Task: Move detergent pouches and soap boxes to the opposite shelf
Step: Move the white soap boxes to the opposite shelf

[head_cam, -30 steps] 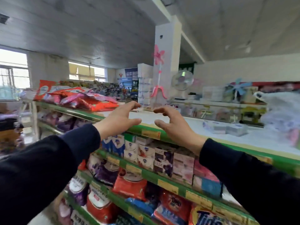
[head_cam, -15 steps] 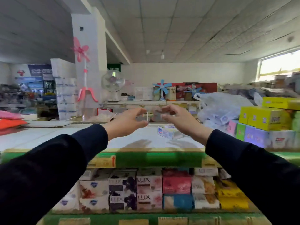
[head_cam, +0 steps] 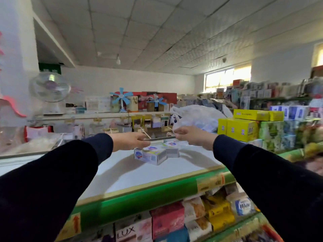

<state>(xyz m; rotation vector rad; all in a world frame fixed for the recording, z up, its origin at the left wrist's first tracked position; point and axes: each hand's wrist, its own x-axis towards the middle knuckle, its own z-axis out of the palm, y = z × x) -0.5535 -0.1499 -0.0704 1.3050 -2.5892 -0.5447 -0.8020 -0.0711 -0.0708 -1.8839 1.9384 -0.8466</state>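
Both hands reach over the shelf top: the left hand and right hand hover above two soap boxes. Whether their fingers grip anything is unclear. A hasty grab could knock the box at 3 o'clock rearward.
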